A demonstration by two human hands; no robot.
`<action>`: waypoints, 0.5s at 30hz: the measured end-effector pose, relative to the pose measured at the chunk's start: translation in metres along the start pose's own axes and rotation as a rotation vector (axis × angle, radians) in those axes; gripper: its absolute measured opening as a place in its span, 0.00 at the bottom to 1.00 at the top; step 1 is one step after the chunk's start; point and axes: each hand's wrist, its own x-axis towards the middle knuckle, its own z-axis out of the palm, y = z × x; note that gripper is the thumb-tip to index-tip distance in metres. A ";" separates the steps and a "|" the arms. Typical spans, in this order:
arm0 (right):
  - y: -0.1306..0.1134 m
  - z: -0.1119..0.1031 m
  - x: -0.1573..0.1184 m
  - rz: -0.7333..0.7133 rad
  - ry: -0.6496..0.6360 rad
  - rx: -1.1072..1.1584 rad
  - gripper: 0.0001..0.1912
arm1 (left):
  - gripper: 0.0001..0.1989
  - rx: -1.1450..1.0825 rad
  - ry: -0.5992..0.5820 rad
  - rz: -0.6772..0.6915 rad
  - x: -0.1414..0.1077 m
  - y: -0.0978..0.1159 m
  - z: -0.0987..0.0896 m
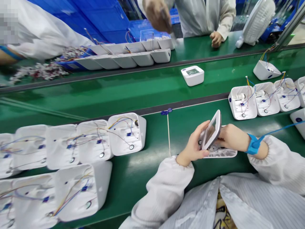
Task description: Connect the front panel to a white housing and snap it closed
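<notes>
— Two hands meet near the middle of the green surface (pixel 147 178). What is in them?

— A flat grey-framed panel with a pale screen face (pixel 212 129), tilted up on edge. The left hand (pixel 194 144) has its fingers (pixel 199 128) clamped on the panel's near side with the thumb low, and the right hand (pixel 232 137) presses its fingers shut on the far side.

— And under the panel?

— An open white plastic housing with thin wires inside (pixel 220 152), lying on the surface; the panel's lower edge sits right at it, though I cannot tell whether the two touch.

— Anything on the wrists?

— A bright blue wrist strap with a coiled blue cord (pixel 254 143) on the right one, just past the white sleeve cuff.

— What lies around?

— Left of the hands, a cluster of open white housings with coloured wires (pixel 126 133), blurred towards the edge. To the right, a row of similar wired white shells (pixel 264 98). Beyond the dark strip, a closed white square unit with a small display (pixel 192 75) stands alone on the green belt (pixel 119 89). Farther back, a line of plain white cases (pixel 133 58), and a co-worker's hand (pixel 216 38) resting on the far surface beside a white fan (pixel 257 20).
</notes>
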 end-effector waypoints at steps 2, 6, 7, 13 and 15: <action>0.002 0.005 -0.003 -0.051 0.052 -0.126 0.09 | 0.50 0.017 0.008 0.007 -0.001 -0.001 0.000; 0.003 0.004 -0.008 0.007 0.139 -0.295 0.10 | 0.48 0.052 0.028 0.000 -0.002 -0.003 0.004; 0.003 0.003 -0.009 0.051 0.160 -0.311 0.10 | 0.48 0.060 0.026 -0.001 -0.002 -0.003 0.005; 0.002 0.003 -0.007 0.302 0.155 -0.247 0.09 | 0.42 0.209 -0.009 0.099 0.002 0.002 0.011; 0.003 0.004 -0.005 0.318 0.142 -0.195 0.11 | 0.44 0.374 -0.035 0.151 0.002 0.008 0.010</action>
